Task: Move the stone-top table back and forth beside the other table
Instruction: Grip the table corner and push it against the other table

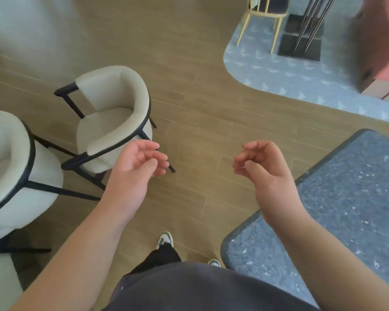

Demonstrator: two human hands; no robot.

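Observation:
The stone-top table (350, 198) has a speckled grey-blue top with a dark rounded rim and fills the lower right. My right hand (265, 173) hovers in the air just left of its near-left edge, fingers loosely curled, holding nothing and not touching the table. My left hand (137, 169) hangs over the wooden floor in front of a chair, fingers relaxed and lightly curled, empty. Both forearms reach forward from the bottom of the view. No second table is clearly in view.
Two cream armchairs with black frames stand at the left (112, 122) (11, 171). A pale blue patterned rug (290, 72) lies at the upper right with a gold-legged chair (265, 16) and a dark pedestal base (301, 41). My shoes (165, 240) stand on wooden floor.

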